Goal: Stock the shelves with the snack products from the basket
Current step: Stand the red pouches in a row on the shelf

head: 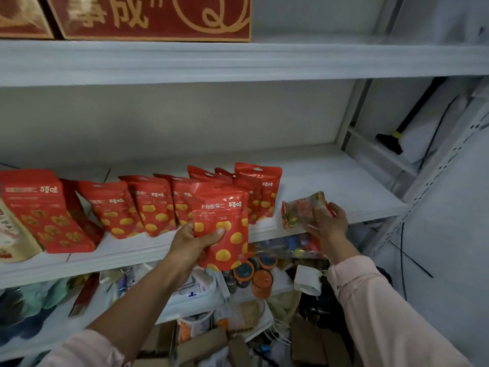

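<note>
My left hand (195, 241) grips a red chestnut pouch (225, 207) in front of the middle shelf (330, 178). My right hand (329, 225) holds a small mixed-colour packet (299, 210) at the shelf's front edge, right of the standing pouches (150, 205).

Top shelf, red boxes (156, 17): cut by upper edge, lettering smeared.
Far left, cream pouch (10, 234): cut by left edge.
In my left hand (195, 239), red pouch (222, 221): thumb covers some print; it hides part of the pouch row (148, 205) behind.
Under my right hand (328, 223), mixed-colour packet (299, 210): print unreadable, partly covered.
Below, lower-shelf goods (248, 274): blurred, unidentifiable.
</note>
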